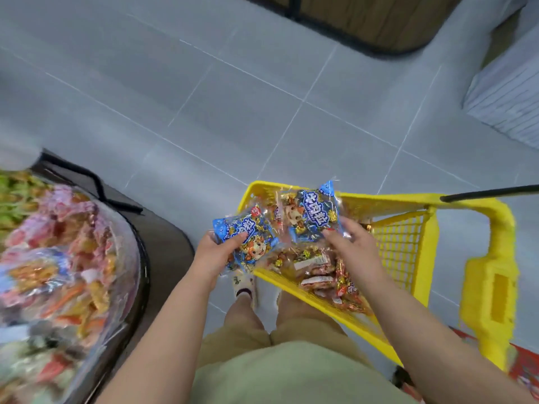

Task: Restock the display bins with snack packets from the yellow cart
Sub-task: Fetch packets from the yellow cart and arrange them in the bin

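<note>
Since open tiled floor (204,97) lies between the yellow cart (493,287) and the round display bin (144,272) on the person's left, any packet let go on the way across would land on tile, not in stock. The bin is blurred, so its free space cannot be judged. If the heap stands high, an added packet could slide over the clear wall. The cart stands just right of the person's legs and holds reddish and gold wrapped packets (320,275) along its near edge; a lift across that rim could snag on the mesh side. The left grip (214,252) is clenched on one blue packet (248,237), thumb across the front and fingers behind. This packet sits just outside the cart's left rim, over the floor. The right grip (354,243) pinches a second blue packet (309,217) by its lower right edge only, above the cart's far-left corner. I judge this the weaker hold: the glossy film stands up from a thin margin and is likely to flop or slip if swung fast. Both packets are clear crinkly film with a blue panel, white characters and a cartoon animal face, and small gold- and blue-wrapped pieces show inside. The pouches look full and lumpy. Whether their adjacent corners touch, I cannot tell.
</note>
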